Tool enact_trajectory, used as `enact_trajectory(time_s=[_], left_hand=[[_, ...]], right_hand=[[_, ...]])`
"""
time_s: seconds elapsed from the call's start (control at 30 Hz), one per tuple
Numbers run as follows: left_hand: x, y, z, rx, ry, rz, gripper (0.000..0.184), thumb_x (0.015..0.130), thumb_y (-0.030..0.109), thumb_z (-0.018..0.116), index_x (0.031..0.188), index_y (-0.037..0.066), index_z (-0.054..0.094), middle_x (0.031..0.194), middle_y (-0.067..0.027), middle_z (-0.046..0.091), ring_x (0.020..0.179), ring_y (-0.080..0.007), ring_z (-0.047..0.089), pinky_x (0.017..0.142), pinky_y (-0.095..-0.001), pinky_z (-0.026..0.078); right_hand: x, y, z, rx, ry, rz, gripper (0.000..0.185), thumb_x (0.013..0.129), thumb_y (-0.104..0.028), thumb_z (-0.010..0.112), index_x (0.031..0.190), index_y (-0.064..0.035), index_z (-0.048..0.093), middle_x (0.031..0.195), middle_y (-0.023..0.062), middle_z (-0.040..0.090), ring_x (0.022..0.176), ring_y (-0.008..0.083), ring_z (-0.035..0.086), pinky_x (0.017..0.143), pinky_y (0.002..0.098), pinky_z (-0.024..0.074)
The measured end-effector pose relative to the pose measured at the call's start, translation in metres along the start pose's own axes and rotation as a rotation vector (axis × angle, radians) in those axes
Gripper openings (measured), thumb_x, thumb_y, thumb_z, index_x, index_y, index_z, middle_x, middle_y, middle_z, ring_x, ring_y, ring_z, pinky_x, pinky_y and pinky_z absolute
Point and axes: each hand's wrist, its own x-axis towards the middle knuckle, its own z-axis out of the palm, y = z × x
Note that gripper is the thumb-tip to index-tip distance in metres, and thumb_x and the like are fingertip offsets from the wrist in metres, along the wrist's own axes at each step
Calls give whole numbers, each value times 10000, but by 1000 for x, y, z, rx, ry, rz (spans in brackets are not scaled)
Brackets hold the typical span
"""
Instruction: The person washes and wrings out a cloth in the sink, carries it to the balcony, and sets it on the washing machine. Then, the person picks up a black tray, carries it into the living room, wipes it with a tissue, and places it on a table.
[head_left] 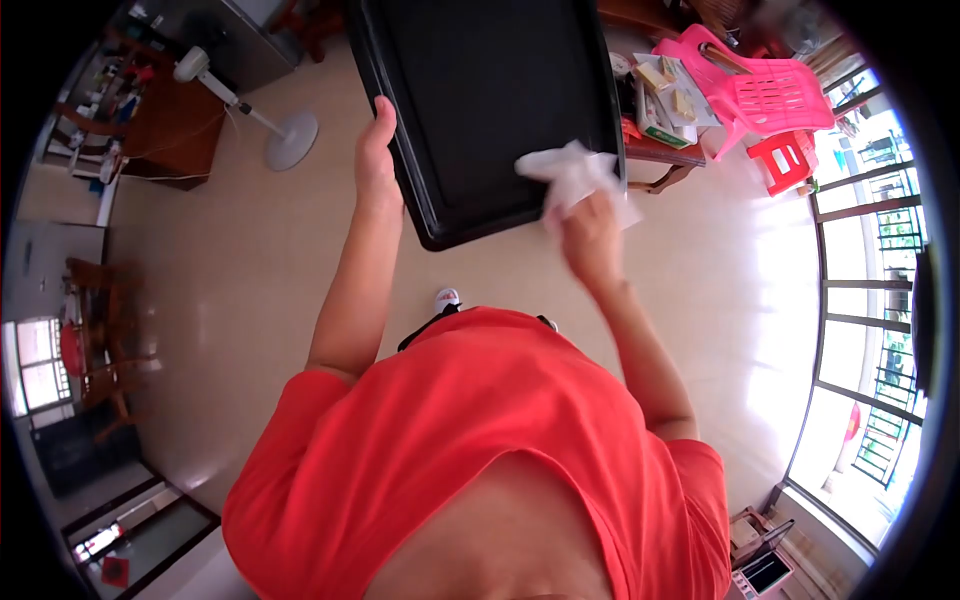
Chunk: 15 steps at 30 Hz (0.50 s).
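Observation:
A large black rectangular tray (500, 90) with a raised rim is held up in front of me, its far end cut off by the top of the view. My left hand (378, 160) grips its left side, thumb over the rim and the other fingers hidden beneath. Near the tray's lower right corner, my right hand (590, 235) is closed on a crumpled white tissue (570, 170). The tissue overlaps the tray's right rim and looks slightly blurred.
A grey pedestal fan (291, 140) stands on the tiled floor (250, 260) at the left. On the right are a wooden table with a box (665, 115), a pink plastic chair (765, 95) and a red stool (782, 163). Barred windows (865, 290) line the right side.

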Motion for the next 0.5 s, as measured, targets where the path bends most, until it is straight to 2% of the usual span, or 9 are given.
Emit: enact_trajectory(time_s=[0.07,0.1,0.17,0.23,0.27,0.3,0.37,0.43,0.5], left_hand=[[5,-7,-9,-6,19,-59,581,858,439,562,1125,-75,515,1095,-161,582,987,-246,579,850,-347,473],[4,-9,-8,-7,29,-91,581,858,441,561,1122,-74,517,1093,-160,583,986,-244,580,846,-346,475],[2,-11,-8,-24,8,-83,578,861,441,556,1125,-72,516,1095,-160,582,988,-241,581,848,-345,477],[6,-15,-17,-74,-33,-53,579,862,440,555,1127,-72,515,1096,-162,581,989,-244,580,852,-347,476],[6,-10,-16,-70,-81,-17,583,861,441,555,1130,-74,513,1102,-164,578,993,-250,578,858,-349,474],[8,-7,-18,-62,-101,-8,572,863,442,551,1124,-66,518,1087,-156,587,980,-249,585,850,-341,477],[10,-5,-21,2,-102,35,557,859,440,558,1116,-53,526,1070,-145,597,957,-233,595,839,-333,481],[8,-12,-23,-41,-99,12,528,854,433,569,1089,-39,540,1029,-124,613,907,-213,609,802,-319,492],[7,-19,-25,-40,-111,7,481,849,423,582,1041,-18,557,955,-89,621,828,-182,613,738,-296,498]], right_hand=[[-9,-39,23,138,6,-164,275,644,-27,618,916,-51,585,1020,169,531,1070,359,483,876,483,410],[-5,-60,13,234,-111,-219,264,629,-51,632,890,-63,593,1060,173,522,1089,354,469,892,478,404],[-1,-54,9,308,-131,-200,258,633,-32,623,887,-71,601,1075,172,524,1075,357,477,880,457,417],[-6,-22,3,150,18,-104,262,640,-3,603,896,-60,606,1077,175,525,1068,354,483,855,425,438],[-4,-10,-3,101,0,73,239,648,11,590,881,-39,604,1094,182,516,1070,358,485,837,417,448],[-1,0,-10,-22,77,124,317,718,-10,579,1035,-25,578,1154,208,480,1098,381,465,861,426,438],[10,2,-12,122,68,334,426,801,-41,542,1218,3,468,1264,249,400,1157,435,403,927,442,395],[30,8,-4,-49,71,179,497,852,-64,500,1311,37,339,1343,272,317,1205,474,332,979,452,345],[70,20,-7,-9,142,125,452,862,-72,486,1276,66,369,1348,279,312,1217,482,309,998,459,320]])
